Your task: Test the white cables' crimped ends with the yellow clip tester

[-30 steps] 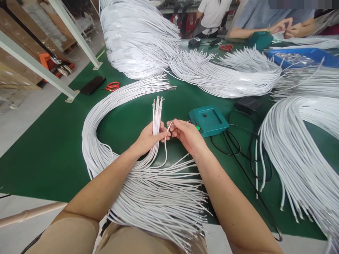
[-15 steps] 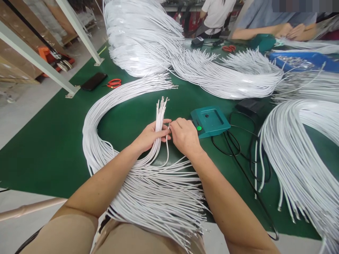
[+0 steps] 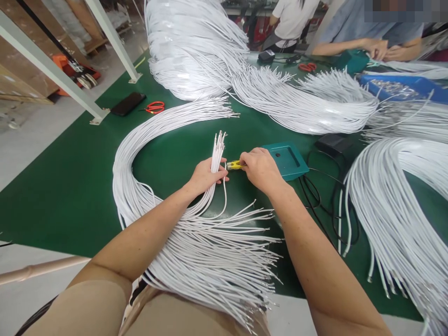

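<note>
My left hand (image 3: pixel 210 173) is wrapped round an upright bunch of white cables (image 3: pixel 217 151), its thumb across them. One single cable (image 3: pixel 225 191) stands apart at its fingertips. My right hand (image 3: pixel 261 168) grips a small yellow tool (image 3: pixel 235 165), whose metal tip meets the end of that single cable. Just behind my right hand sits a teal device (image 3: pixel 287 161) with a shallow square recess. Many loose cables (image 3: pixel 217 252) fan out under my forearms, and a curved bundle (image 3: pixel 126 161) bends round on the left.
At the back left lie a black phone (image 3: pixel 128 103) and red-handled scissors (image 3: pixel 155 108). Large cable piles (image 3: pixel 196 51) fill the back; another bundle (image 3: pixel 381 200) lies right. A blue tray (image 3: pixel 420 88) holds small parts. Black cords (image 3: pixel 315 198) run beside the device. A person works across the table.
My right hand has moved right, away from my left fingers, and the yellow tool now shows in it. My left hand still holds the bunch. The whole view has shifted slightly.
</note>
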### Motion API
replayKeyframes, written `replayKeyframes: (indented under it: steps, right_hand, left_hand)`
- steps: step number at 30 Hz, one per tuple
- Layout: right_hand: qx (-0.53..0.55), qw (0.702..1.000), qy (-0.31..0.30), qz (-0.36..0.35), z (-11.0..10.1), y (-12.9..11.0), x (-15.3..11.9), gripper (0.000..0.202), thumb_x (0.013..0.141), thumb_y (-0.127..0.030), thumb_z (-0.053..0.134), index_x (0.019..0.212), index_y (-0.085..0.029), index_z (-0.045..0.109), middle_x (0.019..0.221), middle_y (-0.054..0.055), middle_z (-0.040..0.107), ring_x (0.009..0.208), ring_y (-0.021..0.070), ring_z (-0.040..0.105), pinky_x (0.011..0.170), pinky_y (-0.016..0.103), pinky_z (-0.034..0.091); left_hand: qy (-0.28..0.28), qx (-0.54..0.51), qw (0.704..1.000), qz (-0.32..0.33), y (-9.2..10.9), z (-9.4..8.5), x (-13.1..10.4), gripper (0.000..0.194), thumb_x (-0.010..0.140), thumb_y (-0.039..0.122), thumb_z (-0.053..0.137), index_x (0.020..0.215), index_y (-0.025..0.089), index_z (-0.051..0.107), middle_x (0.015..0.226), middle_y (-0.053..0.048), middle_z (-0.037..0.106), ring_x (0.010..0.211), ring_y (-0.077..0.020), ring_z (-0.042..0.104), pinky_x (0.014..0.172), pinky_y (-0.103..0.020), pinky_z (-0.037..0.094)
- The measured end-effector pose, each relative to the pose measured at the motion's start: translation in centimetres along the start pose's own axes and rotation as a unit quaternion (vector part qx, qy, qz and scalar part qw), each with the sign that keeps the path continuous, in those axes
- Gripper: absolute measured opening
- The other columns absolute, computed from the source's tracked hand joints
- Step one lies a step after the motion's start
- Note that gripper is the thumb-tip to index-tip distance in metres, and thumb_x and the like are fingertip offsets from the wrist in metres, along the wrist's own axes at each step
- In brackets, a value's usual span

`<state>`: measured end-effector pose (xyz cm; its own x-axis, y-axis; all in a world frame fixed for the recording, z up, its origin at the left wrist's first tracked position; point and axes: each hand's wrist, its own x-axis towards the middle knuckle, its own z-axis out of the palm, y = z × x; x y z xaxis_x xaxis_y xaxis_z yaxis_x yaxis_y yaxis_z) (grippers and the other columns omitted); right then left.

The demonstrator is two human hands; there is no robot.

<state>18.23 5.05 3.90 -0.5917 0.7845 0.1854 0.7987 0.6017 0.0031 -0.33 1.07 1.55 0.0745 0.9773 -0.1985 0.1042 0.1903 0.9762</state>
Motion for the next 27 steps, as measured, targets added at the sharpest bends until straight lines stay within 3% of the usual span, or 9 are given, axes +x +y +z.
replayKeyframes:
  steps: [7, 10, 12, 14, 16, 18, 21, 24, 27]
  right_hand:
    - [0.005, 0.999, 0.010, 0.042, 0.1, -0.1, 0.2, 0.016, 0.080, -0.012, 0.050, 0.077, -0.017, 0.064, 0.069, 0.009, 0.058, 0.079, 0.0216, 0.051, 0.074, 0.032, 0.037]
    - [0.001, 0.999, 0.007, 0.034, -0.3, -0.2, 0.0, 0.014, 0.082, -0.015, 0.051, 0.082, -0.017, 0.065, 0.071, 0.008, 0.061, 0.084, 0.0224, 0.053, 0.090, 0.038, 0.036]
    - [-0.008, 0.997, 0.048, 0.054, -0.5, 0.0, -0.5, 0.016, 0.085, -0.021, 0.052, 0.094, -0.017, 0.064, 0.088, 0.009, 0.067, 0.100, 0.0250, 0.053, 0.105, 0.048, 0.024]
    - [-0.033, 0.987, 0.104, 0.119, -0.5, 0.3, -1.2, 0.027, 0.088, -0.026, 0.049, 0.112, -0.016, 0.059, 0.115, 0.014, 0.063, 0.118, 0.0293, 0.046, 0.108, 0.058, 0.014]
    - [-0.062, 0.973, 0.130, 0.178, -0.1, 0.7, -1.8, 0.039, 0.091, -0.029, 0.045, 0.125, -0.013, 0.051, 0.133, 0.018, 0.052, 0.128, 0.0330, 0.037, 0.107, 0.063, 0.014]
    - [-0.072, 0.969, 0.125, 0.199, 0.3, 1.0, -2.2, 0.044, 0.093, -0.032, 0.042, 0.131, -0.012, 0.046, 0.139, 0.019, 0.046, 0.132, 0.0338, 0.034, 0.106, 0.063, 0.016]
    - [-0.058, 0.972, 0.123, 0.194, 0.6, 1.3, -2.4, 0.042, 0.093, -0.032, 0.041, 0.130, -0.014, 0.048, 0.138, 0.017, 0.048, 0.132, 0.0323, 0.035, 0.108, 0.060, 0.016]
    - [-0.008, 0.973, 0.158, 0.170, -0.2, 0.8, -2.4, 0.038, 0.093, -0.028, 0.041, 0.125, -0.012, 0.054, 0.134, 0.017, 0.051, 0.128, 0.0306, 0.040, 0.108, 0.055, 0.020]
    - [0.116, 0.979, 0.154, 0.059, -1.5, -1.5, -2.6, 0.030, 0.093, -0.026, 0.042, 0.110, -0.015, 0.063, 0.118, 0.013, 0.063, 0.111, 0.0235, 0.051, 0.098, 0.040, 0.036]
  left_hand:
    - [0.015, 0.074, 0.997, 0.002, -0.9, 0.3, 0.8, 0.043, 0.068, 0.018, 0.068, 0.110, 0.013, 0.060, 0.078, -0.003, 0.069, 0.066, -0.0174, 0.070, 0.053, -0.021, 0.053]
    - [0.014, 0.086, 0.996, 0.006, -0.9, 0.3, 0.9, 0.043, 0.067, 0.019, 0.069, 0.109, 0.014, 0.061, 0.079, -0.004, 0.070, 0.067, -0.0173, 0.070, 0.054, -0.022, 0.054]
    - [0.011, 0.083, 0.997, 0.006, -0.8, 0.3, 0.8, 0.043, 0.068, 0.020, 0.069, 0.109, 0.013, 0.062, 0.080, -0.005, 0.071, 0.068, -0.0172, 0.070, 0.055, -0.022, 0.054]
    - [0.006, 0.071, 0.997, 0.001, -0.6, 0.3, 0.7, 0.044, 0.068, 0.020, 0.070, 0.110, 0.013, 0.061, 0.080, -0.005, 0.071, 0.068, -0.0172, 0.070, 0.056, -0.023, 0.054]
    - [0.002, 0.059, 0.998, -0.010, -0.4, 0.2, 0.6, 0.044, 0.067, 0.019, 0.070, 0.110, 0.012, 0.061, 0.080, -0.005, 0.070, 0.068, -0.0174, 0.070, 0.058, -0.023, 0.054]
    - [0.001, 0.048, 0.999, -0.023, -0.2, 0.1, 0.6, 0.044, 0.067, 0.018, 0.071, 0.109, 0.011, 0.060, 0.080, -0.005, 0.069, 0.069, -0.0177, 0.070, 0.059, -0.024, 0.054]
    - [0.002, 0.025, 0.999, -0.028, 0.0, -0.3, 0.4, 0.046, 0.066, 0.018, 0.072, 0.110, 0.012, 0.059, 0.079, -0.005, 0.068, 0.068, -0.0180, 0.070, 0.059, -0.024, 0.053]
    - [0.000, -0.012, 1.000, -0.007, 0.1, -0.8, 0.0, 0.051, 0.068, 0.022, 0.073, 0.116, 0.014, 0.058, 0.081, -0.004, 0.066, 0.071, -0.0172, 0.069, 0.059, -0.023, 0.051]
    - [-0.018, -0.054, 0.998, -0.002, 0.1, -1.0, -0.1, 0.046, 0.066, 0.027, 0.075, 0.108, 0.014, 0.062, 0.082, -0.003, 0.065, 0.070, -0.0145, 0.067, 0.059, -0.022, 0.048]
